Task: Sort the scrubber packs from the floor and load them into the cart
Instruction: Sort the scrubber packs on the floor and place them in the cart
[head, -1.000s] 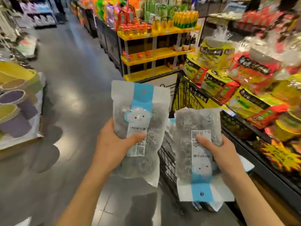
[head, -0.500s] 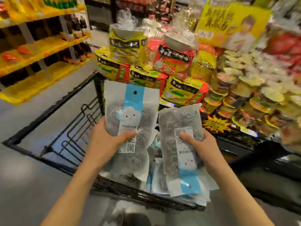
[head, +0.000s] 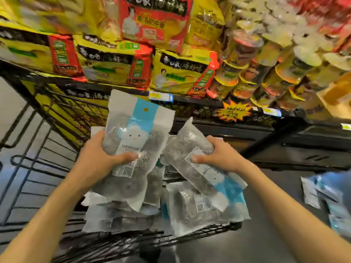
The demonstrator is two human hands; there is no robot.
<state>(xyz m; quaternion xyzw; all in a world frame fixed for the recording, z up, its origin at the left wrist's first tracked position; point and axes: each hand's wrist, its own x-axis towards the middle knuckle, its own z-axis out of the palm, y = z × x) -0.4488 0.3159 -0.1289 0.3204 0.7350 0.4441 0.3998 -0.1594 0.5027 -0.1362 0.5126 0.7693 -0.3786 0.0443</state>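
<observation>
Over the black wire cart (head: 28, 168), both my hands hold one scrubber pack each. My left hand (head: 95, 158) grips the upright pack (head: 133, 149), thumb pressed across its front label and fingers curled behind; its blue header with the cloud face points up. My right hand (head: 222, 156) grips the tilted pack (head: 193, 164) from above, thumb on its white label, blue end slanting down toward me (label reads upside down). The two packs sit just beside each other, edges close; contact cannot be told. Beneath them, a pile of scrubber packs (head: 190, 211) lies in the cart's near end. More packs on the floor (head: 322, 198) lie to my right, blurred. Beyond the cart, a shelf of yellow-and-red noodle bags (head: 114, 63) and cup noodles (head: 247, 73).
</observation>
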